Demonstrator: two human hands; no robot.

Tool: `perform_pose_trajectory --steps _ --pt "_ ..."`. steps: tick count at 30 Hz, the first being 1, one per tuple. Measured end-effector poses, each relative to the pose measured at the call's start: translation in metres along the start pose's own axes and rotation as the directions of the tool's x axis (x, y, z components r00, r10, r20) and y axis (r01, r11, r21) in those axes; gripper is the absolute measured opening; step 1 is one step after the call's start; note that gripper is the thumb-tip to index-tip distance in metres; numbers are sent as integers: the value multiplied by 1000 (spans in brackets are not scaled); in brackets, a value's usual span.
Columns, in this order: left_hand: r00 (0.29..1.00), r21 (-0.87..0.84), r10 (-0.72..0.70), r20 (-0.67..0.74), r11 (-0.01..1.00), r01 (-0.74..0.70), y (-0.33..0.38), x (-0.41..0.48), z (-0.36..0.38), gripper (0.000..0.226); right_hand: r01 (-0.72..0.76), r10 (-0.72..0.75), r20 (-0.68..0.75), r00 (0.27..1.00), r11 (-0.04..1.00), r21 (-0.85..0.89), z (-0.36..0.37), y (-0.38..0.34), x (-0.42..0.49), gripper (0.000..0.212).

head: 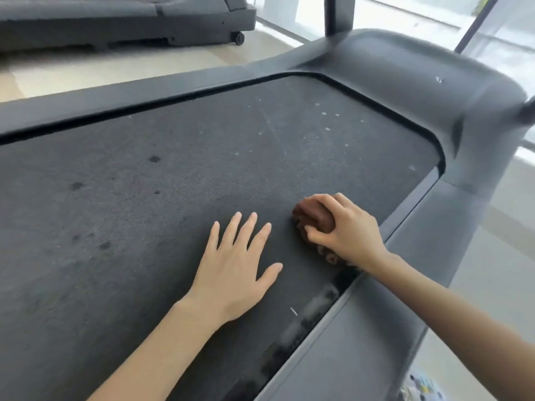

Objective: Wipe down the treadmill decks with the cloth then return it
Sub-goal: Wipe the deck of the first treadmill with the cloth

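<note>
Low on the near treadmill, the brown cloth (314, 217) sits bunched into a wad on the dark belt (173, 183), toward the belt's right edge and near the right side rail (362, 342). The right hand (347, 230) is clamped over it from above: the fingers curl around the top and far side of the wad, the thumb tucks against its near side, and a knobbly fringe of the cloth pokes out under the heel of the hand. The right forearm reaches in from the lower right, crossing above the rail, with the wrist bent slightly down toward the belt.

Just beside the cloth, to its left and apart from it, the left hand (234, 261) lies palm down on the belt. Its fingers are straight and spread, the thumb is angled out to the right, and it holds nothing. The left forearm runs back to the lower left edge of the view.

Dark blotches (155, 159) mark the belt to the left, and pale specks (324, 114) dot it farther up. A greyish dusty streak (312, 311) runs along the belt's right edge. Beyond the belt rises the rounded grey motor cover (405, 76), with an upright post (337, 13) standing at it. A second treadmill (115, 21) stands on the pale floor (115, 70) at the upper left, a small wheel (239, 38) under its corner.
</note>
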State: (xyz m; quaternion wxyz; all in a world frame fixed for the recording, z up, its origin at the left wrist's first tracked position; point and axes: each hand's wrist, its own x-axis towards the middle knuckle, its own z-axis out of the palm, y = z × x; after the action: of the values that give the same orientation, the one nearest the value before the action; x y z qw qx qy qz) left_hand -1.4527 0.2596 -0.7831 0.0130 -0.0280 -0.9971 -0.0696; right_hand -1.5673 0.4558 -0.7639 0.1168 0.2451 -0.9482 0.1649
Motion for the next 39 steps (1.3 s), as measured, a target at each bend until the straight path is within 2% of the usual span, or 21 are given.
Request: perform_pose_trajectory --steps 4,6,8,10,12,14,17,22,24,27,28,30,32,33,35,39 --pt "999 -12 -41 -14 999 41 10 25 8 70 -231 233 29 972 971 -65 -6 45 57 47" --pt "997 -33 -69 -34 997 68 9 26 9 69 -229 226 -39 973 964 -135 0 44 58 47" --pt "997 -52 -76 -26 996 74 8 24 8 67 -73 57 -104 993 985 -155 10 29 39 47" --pt "998 -51 -67 -16 996 66 8 25 8 63 122 -133 -108 985 988 -97 13 15 16 46" --pt "998 -39 -54 -18 998 53 8 26 8 61 298 -299 -33 954 954 -30 10 12 2 47" --pt "998 -32 -59 -20 998 58 10 25 8 61 386 -389 72 918 921 54 2 22 4 49" --pt "997 -6 -72 -6 997 72 13 26 6 60 325 -341 158 927 938 117 -11 53 31 49" --pt "983 -17 -185 19 983 185 32 34 4 58 98 -109 159 981 992 75 -9 89 84 48" --pt "972 -10 -233 32 972 233 42 36 4 62 93 -95 134 986 995 21 -6 87 84 47" --pt "966 15 -252 55 968 251 58 40 -1 64 227 -226 46 973 974 -16 -2 74 56 44" --pt "968 28 -244 61 970 243 66 42 -4 62 316 -317 45 947 949 17 -3 71 44 44" --pt "968 50 -244 57 969 241 81 45 -7 59 504 -515 96 852 856 120 -6 77 27 46" --pt "960 66 -276 56 960 272 90 44 -8 57 577 -607 145 782 791 202 -12 93 34 48" --pt "956 74 -287 65 956 282 89 42 -8 57 563 -595 158 788 801 206 -13 100 45 49" --pt "942 32 -327 78 945 325 77 36 -6 56 482 -497 161 853 867 125 -9 108 80 49" --pt "869 -83 -493 -37 868 489 50 23 3 64 198 -203 160 966 979 47 11 93 146 49"
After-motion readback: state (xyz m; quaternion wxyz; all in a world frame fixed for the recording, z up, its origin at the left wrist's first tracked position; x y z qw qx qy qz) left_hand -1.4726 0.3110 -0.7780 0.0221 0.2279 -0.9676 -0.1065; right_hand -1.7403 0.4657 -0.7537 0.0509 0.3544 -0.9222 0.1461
